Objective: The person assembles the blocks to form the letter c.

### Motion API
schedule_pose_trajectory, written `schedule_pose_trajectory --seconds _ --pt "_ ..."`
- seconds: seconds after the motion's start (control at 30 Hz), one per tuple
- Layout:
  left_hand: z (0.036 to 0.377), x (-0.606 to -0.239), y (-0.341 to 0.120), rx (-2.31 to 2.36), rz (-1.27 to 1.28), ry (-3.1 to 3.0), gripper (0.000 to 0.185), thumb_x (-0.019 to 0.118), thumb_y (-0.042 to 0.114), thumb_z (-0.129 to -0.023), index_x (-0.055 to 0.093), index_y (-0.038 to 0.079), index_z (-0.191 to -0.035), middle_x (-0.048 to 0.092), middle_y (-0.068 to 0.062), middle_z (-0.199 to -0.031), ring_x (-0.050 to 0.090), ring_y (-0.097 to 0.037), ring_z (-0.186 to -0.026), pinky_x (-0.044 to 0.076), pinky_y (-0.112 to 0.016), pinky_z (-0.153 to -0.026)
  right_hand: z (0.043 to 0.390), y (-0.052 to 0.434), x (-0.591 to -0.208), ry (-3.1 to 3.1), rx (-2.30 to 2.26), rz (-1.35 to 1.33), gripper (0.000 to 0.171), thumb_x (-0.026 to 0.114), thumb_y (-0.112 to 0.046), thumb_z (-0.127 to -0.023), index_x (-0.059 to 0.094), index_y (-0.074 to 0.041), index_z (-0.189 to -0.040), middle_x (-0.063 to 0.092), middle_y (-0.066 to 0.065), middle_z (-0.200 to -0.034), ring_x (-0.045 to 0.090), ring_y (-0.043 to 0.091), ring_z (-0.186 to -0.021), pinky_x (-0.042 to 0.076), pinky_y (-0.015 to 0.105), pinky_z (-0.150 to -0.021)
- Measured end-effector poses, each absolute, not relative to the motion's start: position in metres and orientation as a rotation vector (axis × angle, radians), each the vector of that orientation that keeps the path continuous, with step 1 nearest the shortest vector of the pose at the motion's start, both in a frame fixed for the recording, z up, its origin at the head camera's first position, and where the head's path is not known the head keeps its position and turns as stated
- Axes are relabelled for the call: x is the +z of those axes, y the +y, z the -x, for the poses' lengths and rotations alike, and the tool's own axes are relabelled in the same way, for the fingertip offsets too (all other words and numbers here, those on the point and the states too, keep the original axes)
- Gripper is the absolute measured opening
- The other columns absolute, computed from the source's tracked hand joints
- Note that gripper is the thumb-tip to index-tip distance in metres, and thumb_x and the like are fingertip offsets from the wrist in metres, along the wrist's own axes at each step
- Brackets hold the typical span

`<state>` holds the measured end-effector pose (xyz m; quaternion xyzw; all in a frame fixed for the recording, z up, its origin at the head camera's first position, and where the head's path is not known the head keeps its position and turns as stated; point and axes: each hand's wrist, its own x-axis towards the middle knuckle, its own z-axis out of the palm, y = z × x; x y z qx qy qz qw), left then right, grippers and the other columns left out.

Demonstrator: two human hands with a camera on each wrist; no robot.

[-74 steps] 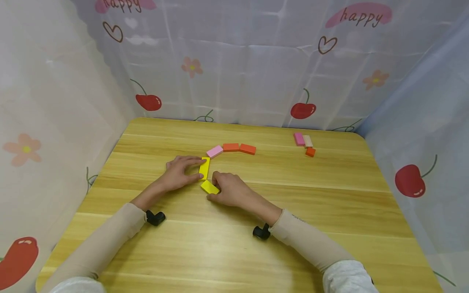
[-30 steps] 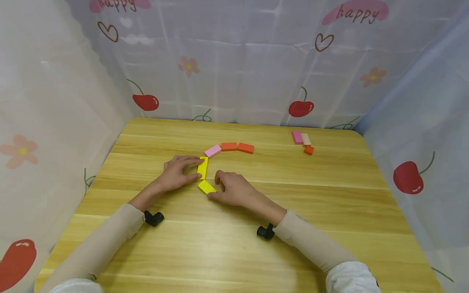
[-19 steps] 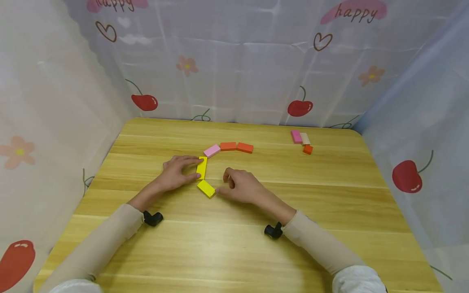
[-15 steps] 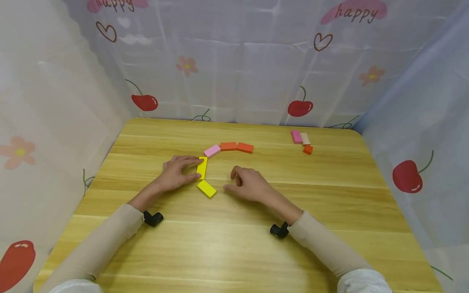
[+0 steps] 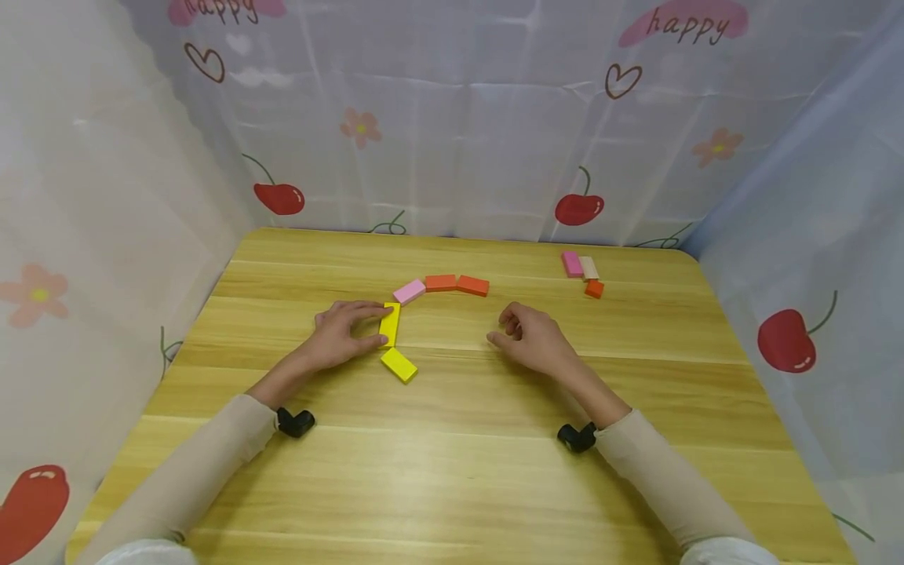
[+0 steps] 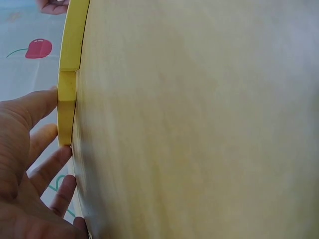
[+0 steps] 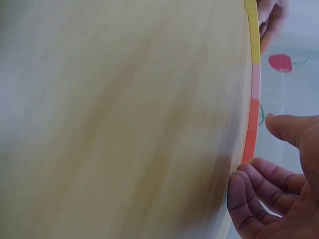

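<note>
Cherry-print curtains wall in a wooden table [image 5: 452, 471] where small coloured blocks lie in a curved row.

Left hand [image 5: 340, 336] pinches the upright yellow block [image 5: 391, 324] between thumb and forefinger, its other fingers spread flat on the wood; right hand [image 5: 531, 337] rests well to the right of the row, fingers loosely curled and holding nothing. A second yellow block [image 5: 399, 365] lies just below the first, with a pink block [image 5: 410, 292] and two orange blocks [image 5: 456, 284] completing the arc above. These look like light, stiff, smooth wooden pieces, best taken by their long edges and likely to slide if nudged. Three spare blocks [image 5: 583, 272] sit apart near the far right corner; nothing stands between the hands and the row.
</note>
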<state>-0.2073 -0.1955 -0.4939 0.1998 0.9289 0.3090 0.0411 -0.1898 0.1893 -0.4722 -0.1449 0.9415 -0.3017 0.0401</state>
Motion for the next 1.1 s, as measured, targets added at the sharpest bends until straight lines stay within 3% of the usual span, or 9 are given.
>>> schedule_pose_trajectory --seconds 0.43,0.7,1.1 --pt "0.207 -0.495 -0.194 0.961 -0.604 2.837 0.056 0.070 0.053 -0.086 0.057 0.036 -0.138 0.051 0.000 -0.149 0.036 -0.032 -0.134 0.018 -0.055 -0.093 0.214 0.252 -0.475 2.960 -1.033 0.164 0.044 0.069 -0.043 -0.090 0.062 -0.008 -0.115 0.066 0.009 -0.108 0.063 0.024 -0.096 0.051 0.043 -0.087" --pt "0.206 -0.491 -0.195 0.959 -0.621 2.833 0.056 0.070 0.051 -0.087 0.056 0.034 -0.139 0.051 -0.001 -0.148 0.037 -0.033 -0.133 0.017 -0.057 -0.094 0.227 0.273 -0.473 2.916 -1.208 0.040 0.055 0.067 -0.045 -0.091 0.058 -0.003 -0.126 0.064 0.016 -0.118 0.064 0.032 -0.107 0.051 0.047 -0.093" --pt "0.206 -0.494 -0.195 0.963 -0.612 2.831 0.057 0.070 0.052 -0.086 0.056 0.035 -0.138 0.052 0.000 -0.148 0.037 -0.032 -0.132 0.017 -0.057 -0.094 0.250 0.290 -0.477 3.063 -1.238 -0.140 0.046 0.069 -0.033 -0.090 0.062 -0.001 -0.124 0.061 0.019 -0.116 0.059 0.032 -0.102 0.046 0.045 -0.090"
